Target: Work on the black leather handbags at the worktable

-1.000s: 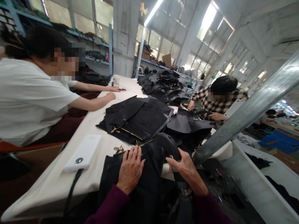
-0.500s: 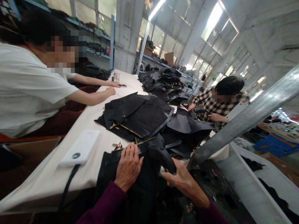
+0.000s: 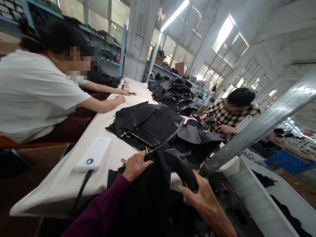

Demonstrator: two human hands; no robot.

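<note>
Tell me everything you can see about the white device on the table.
The white device is a flat, rounded slab, apparently plastic, with a lit spot in a dark round window near its closer end. It lies on the pale tabletop, a black cable at that end; nothing else visibly touches it.

Lit coolly by a glowing tube lamp (image 3: 174,15) and a bleached-out window (image 3: 223,34), gleaming along the metal pole (image 3: 261,123), murky in the black fabric (image 3: 145,200), softly blurred and stretched toward the edges.
</note>
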